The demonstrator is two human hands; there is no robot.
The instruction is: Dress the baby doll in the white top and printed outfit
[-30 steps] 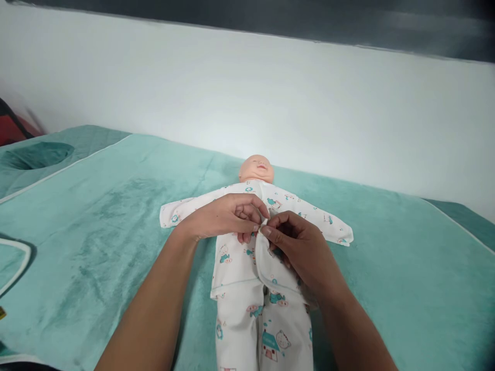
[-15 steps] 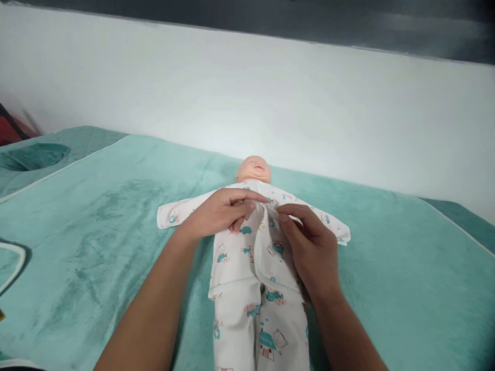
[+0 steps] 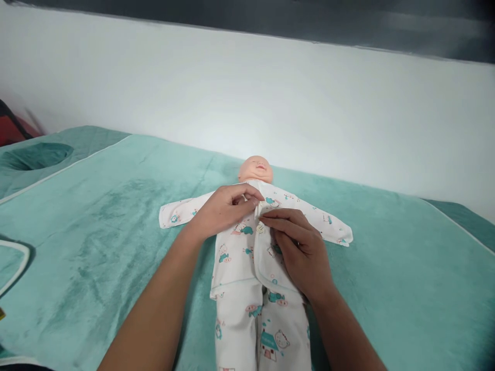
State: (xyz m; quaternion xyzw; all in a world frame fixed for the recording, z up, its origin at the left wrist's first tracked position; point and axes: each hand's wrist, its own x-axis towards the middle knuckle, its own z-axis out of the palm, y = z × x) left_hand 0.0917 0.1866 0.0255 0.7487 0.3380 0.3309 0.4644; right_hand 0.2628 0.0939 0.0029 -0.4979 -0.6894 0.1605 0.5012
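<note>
A baby doll (image 3: 256, 169) lies on its back with its head toward the wall. It wears a white printed jacket (image 3: 235, 265) and matching trousers (image 3: 236, 324); the jacket's sleeves stretch out to both sides. My left hand (image 3: 229, 207) pinches the jacket's front edge at chest height between thumb and fingers. Against the same edge, slightly lower, my right hand (image 3: 299, 245) has its fingertips closed on the cloth. A pale round button (image 3: 260, 228) shows on the front just below the right fingertips. The cloth between the fingers is partly hidden.
A teal plush cover (image 3: 100, 216) spreads under the doll, with a round hollow (image 3: 38, 154) at far left. A white wall (image 3: 247, 93) rises behind. White curved piping (image 3: 21, 252) runs at the left edge, and a red and black object (image 3: 11, 126) shows beyond.
My right hand went right off the front edge, uncovering a button, then came back to the edge. My left hand shifted slightly up and left and closed on the edge again.
</note>
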